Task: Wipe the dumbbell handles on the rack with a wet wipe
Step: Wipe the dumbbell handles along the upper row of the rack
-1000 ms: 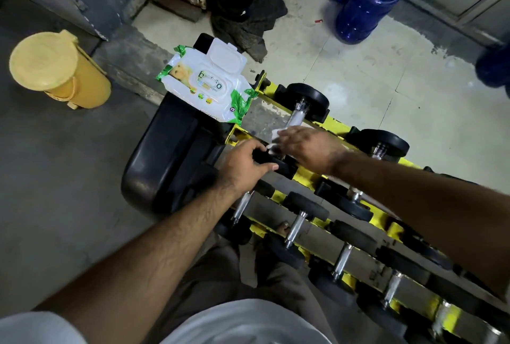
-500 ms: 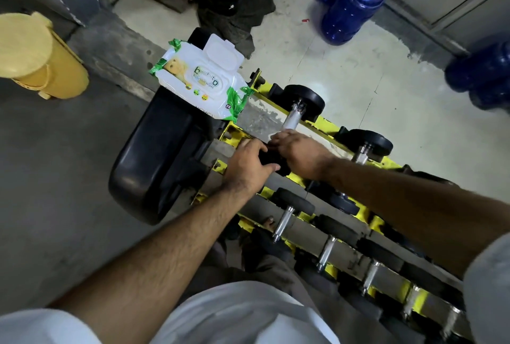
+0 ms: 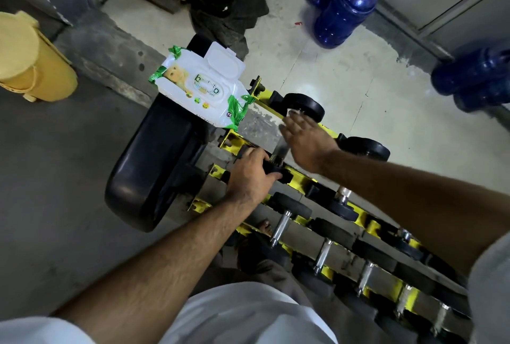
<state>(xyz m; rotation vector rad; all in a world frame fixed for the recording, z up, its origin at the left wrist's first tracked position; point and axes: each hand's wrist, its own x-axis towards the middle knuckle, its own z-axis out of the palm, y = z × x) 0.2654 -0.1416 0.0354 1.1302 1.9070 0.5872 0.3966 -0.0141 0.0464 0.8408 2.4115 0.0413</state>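
Head view: the left hand [image 3: 252,175] grips the dumbbell's near black end [image 3: 276,171] – steadying it, likely – while the right hand [image 3: 306,142] presses a wet wipe [image 3: 294,112] along its handle [image 3: 280,151] on the yellow rack [image 3: 296,182].

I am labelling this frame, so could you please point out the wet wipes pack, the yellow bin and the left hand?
wet wipes pack [image 3: 197,89]: head view, printed front.
yellow bin [image 3: 41,73]: head view, side wall.
left hand [image 3: 249,175]: head view, back of hand.
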